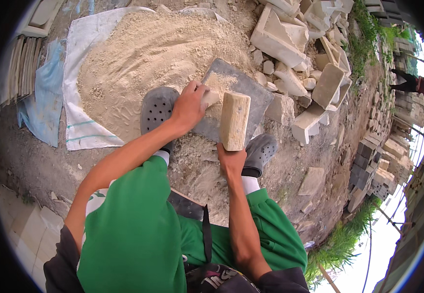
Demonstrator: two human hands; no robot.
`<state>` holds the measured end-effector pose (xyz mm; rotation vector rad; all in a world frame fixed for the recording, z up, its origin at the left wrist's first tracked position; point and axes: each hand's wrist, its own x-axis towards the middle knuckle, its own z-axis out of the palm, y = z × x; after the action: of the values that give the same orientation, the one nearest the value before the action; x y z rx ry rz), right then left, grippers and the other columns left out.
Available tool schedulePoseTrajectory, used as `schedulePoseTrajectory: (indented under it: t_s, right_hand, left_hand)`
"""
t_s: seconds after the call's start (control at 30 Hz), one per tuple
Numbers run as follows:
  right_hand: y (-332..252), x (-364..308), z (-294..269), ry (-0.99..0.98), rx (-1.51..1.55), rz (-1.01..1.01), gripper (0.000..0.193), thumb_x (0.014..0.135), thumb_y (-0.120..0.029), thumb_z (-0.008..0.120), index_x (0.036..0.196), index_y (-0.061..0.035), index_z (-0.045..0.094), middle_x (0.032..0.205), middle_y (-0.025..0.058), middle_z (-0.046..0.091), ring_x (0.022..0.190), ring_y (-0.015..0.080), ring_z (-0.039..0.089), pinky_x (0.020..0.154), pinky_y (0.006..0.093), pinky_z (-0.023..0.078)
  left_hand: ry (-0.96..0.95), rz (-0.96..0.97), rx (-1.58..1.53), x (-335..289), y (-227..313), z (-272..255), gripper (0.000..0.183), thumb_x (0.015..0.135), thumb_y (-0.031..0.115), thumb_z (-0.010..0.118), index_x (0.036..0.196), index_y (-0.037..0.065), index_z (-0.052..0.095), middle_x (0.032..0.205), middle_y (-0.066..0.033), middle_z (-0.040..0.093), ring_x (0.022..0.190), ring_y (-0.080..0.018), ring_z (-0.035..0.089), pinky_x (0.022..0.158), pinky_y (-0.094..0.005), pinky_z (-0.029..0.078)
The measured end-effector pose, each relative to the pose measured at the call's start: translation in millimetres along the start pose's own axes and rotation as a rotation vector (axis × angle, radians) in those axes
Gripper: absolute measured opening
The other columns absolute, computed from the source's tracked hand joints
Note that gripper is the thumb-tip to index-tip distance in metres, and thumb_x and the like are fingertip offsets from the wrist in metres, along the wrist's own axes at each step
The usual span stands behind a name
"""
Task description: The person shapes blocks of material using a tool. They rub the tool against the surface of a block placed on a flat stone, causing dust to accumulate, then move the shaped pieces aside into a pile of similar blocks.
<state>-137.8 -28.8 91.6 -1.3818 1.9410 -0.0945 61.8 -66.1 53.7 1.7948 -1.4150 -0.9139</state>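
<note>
My left hand [190, 108] is closed on a pale chunk of stone [211, 99], at the left part of a dark grey flat slab [257, 100]. Pale crumbs and powder lie on the slab around the chunk. To its right, my right hand [231, 160] grips a wooden mallet [235, 119] with a thick, worn, blocky head. The head is raised in front of the slab and hides part of it; the handle is mostly hidden by the head and my fingers.
A white woven sheet [87, 128] carries a heap of pale grit [139, 53] at far left. Broken pale blocks [290, 73] are piled at far right. My grey clogs [159, 108] flank the slab. Stacked blocks [368, 156] and a distant person [414, 85] appear at the right.
</note>
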Motion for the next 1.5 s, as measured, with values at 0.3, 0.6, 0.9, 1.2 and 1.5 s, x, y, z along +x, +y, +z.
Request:
schedulePoseTrajectory:
  t_s: [0.3,0.6,0.9,1.2,1.5]
  right_hand:
    - [2,-5,5,0.014,0.131,0.005,0.038,0.075,-0.025,0.072,0.097,0.0051,0.070,0.088,0.0271,0.071,0.091,0.0419,0.070,0.078,0.0443,0.054]
    - [-21,18,-20,-0.042,0.091,0.030,0.039,0.075,-0.025,0.071,0.100,0.0043,0.069,0.090,0.0257,0.071,0.094,0.0402,0.070,0.081,0.0427,0.053]
    - [-18,26,-5,-0.059,-0.084,-0.034,0.035,0.073,-0.023,0.075,0.095,0.0041,0.070,0.085,0.0241,0.072,0.088,0.0385,0.072,0.077,0.0433,0.055]
    - [-4,3,0,0.008,-0.002,-0.084,0.036,0.074,-0.025,0.074,0.094,0.0047,0.069,0.086,0.0256,0.071,0.090,0.0416,0.070,0.077,0.0446,0.054]
    - [-10,14,-4,-0.015,-0.054,-0.144,0.039,0.074,-0.026,0.072,0.099,0.0038,0.067,0.088,0.0266,0.070,0.091,0.0448,0.067,0.078,0.0463,0.054]
  left_hand:
    - [-0.027,-0.072,0.025,1,4,2,0.050,0.080,0.003,0.069,0.126,0.004,0.049,0.116,-0.0195,0.048,0.111,-0.0426,0.052,0.094,-0.0470,0.046]
    - [-0.070,0.059,0.068,-1,-7,8,0.057,0.079,0.003,0.066,0.133,0.003,0.046,0.127,-0.0211,0.045,0.118,-0.0423,0.048,0.100,-0.0481,0.043]
    - [-0.015,0.059,0.226,-4,-4,9,0.054,0.080,0.001,0.062,0.131,-0.006,0.043,0.127,-0.0323,0.041,0.116,-0.0502,0.045,0.098,-0.0523,0.044]
    - [-0.044,0.017,0.180,-5,-2,5,0.053,0.083,0.003,0.066,0.131,-0.002,0.043,0.127,-0.0296,0.040,0.117,-0.0487,0.045,0.100,-0.0522,0.041]
    - [-0.031,0.076,0.323,-6,0,5,0.055,0.077,-0.004,0.063,0.128,-0.008,0.042,0.129,-0.0334,0.039,0.119,-0.0500,0.044,0.098,-0.0511,0.045]
